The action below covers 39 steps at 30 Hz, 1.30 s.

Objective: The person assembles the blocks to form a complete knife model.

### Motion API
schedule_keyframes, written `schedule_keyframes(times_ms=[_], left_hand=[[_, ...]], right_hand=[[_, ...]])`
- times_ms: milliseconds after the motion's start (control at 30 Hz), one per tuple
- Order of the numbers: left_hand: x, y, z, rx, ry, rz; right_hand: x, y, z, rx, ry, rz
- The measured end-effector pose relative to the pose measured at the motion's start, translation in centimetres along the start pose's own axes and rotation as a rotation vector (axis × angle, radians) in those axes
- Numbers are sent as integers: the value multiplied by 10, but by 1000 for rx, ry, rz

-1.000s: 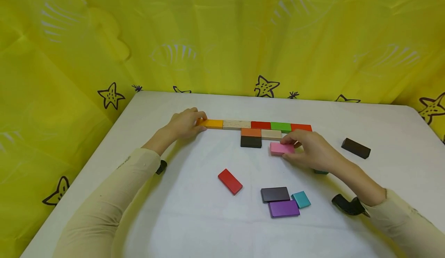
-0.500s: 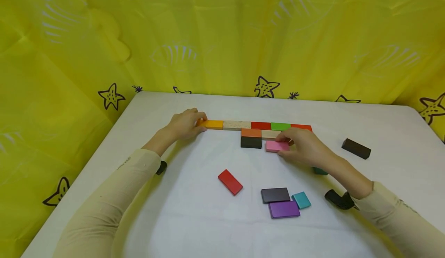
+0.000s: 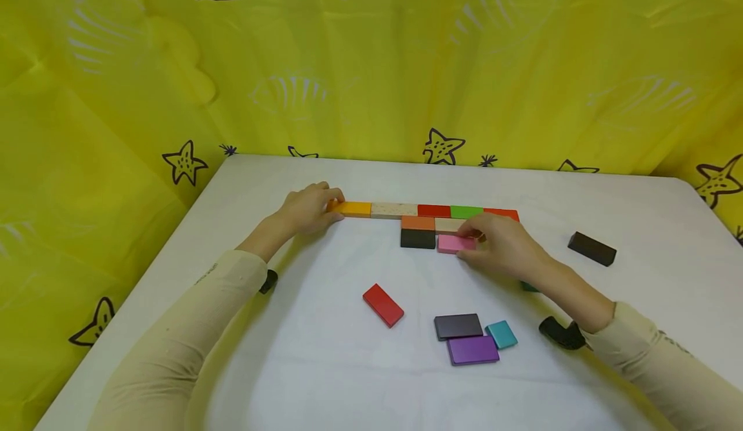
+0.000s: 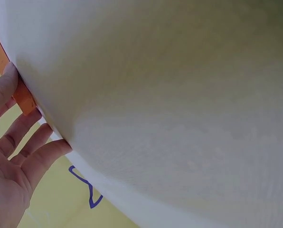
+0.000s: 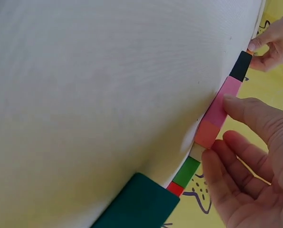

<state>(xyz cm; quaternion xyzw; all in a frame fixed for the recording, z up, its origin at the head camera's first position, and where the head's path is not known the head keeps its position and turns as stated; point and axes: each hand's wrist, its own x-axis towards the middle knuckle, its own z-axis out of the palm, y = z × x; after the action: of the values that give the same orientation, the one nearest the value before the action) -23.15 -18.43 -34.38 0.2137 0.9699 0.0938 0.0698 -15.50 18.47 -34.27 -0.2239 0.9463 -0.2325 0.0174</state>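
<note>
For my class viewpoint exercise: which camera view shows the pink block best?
The right wrist view: the pink block looks largest there, though the right hand slightly overlaps it. The head view shows it smaller, also partly hidden by that hand; the left wrist view misses it.

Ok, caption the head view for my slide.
Left hand grips a yellow-orange block; right hand pinches a pink block.
</note>
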Motion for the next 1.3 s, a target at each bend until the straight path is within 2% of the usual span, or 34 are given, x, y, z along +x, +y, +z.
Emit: schedule_keyframes(times_ms=[400,733,1033,1300], left_hand=[[1,0,-1,-2,0,2],[0,1,-1,-5,-9,-5],[-1,0,0,-6,-1,-7],[0,-1,0,-6,1,3]], right_hand=[[0,-2,-1,-23,30,63],[5,-3,2,-12,45,22],[5,-5,3,-10,44,27],[-6,-10,-1,20,74,-2]])
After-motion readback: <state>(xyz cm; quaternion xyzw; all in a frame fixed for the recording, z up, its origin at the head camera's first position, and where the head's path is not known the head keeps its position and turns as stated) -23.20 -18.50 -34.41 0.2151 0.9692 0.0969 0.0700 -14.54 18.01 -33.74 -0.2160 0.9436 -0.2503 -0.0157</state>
